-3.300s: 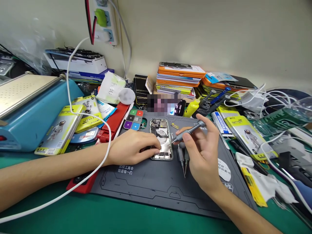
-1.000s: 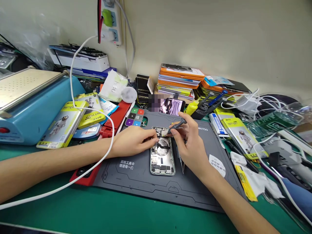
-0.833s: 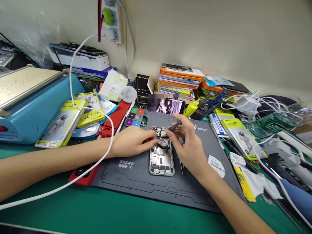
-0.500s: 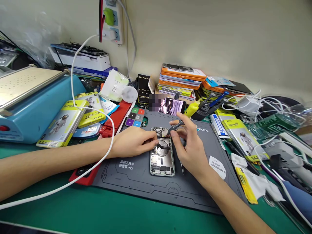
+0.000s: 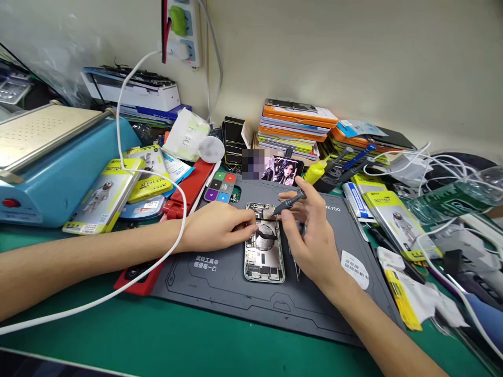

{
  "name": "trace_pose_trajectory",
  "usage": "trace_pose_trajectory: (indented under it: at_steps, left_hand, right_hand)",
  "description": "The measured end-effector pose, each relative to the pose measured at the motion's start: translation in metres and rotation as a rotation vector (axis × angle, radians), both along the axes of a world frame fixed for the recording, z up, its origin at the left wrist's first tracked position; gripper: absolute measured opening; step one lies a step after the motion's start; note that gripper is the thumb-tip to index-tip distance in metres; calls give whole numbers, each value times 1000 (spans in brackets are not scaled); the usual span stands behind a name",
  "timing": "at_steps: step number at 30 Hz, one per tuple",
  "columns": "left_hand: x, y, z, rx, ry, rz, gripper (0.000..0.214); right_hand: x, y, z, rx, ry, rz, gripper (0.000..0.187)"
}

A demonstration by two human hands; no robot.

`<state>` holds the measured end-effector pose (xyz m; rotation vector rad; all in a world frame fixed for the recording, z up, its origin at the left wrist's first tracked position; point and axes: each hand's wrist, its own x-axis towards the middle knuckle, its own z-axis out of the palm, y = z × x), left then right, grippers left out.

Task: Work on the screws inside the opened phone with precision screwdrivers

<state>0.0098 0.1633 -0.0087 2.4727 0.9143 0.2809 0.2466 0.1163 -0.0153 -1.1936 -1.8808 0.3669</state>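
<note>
An opened smartphone lies on the grey work mat, its inner parts exposed. A short black strip crosses the round silver part in its middle. My right hand holds a dark grey screwdriver tilted, its tip at the upper right of the phone's interior. Thin metal tool tips, like tweezers, stick out below that palm. My left hand rests at the phone's upper left edge, thumb and forefinger closed together over it. What they pinch, if anything, is hidden.
Behind the mat stands a lit phone playing video, beside a yellow bottle and tool holder. Battery packs and tangled white cables lie right. A blue heating machine stands left. A white cable loops over my left forearm.
The view has shifted slightly. The screwdriver leans lower to the right, its tip still at the phone's upper part. My left hand stays at the phone's edge. The video picture differs.
</note>
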Motion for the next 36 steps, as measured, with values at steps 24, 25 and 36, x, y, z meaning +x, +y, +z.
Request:
trace_pose_trajectory:
  at_steps: [24, 25, 36]
  left_hand:
    - [-2, 1, -4, -21, -76, -14, 29]
    - [-1, 1, -4, -24, -81, -15, 29]
    - [-3, 3, 1, -80, -131, -47, 26]
  right_hand:
    - [-7, 0, 12, -128, 464, -69, 57]
    - [-6, 1, 12, -152, 500, -70, 57]
    - [-5, 3, 16, -451, 739, 123, 63]
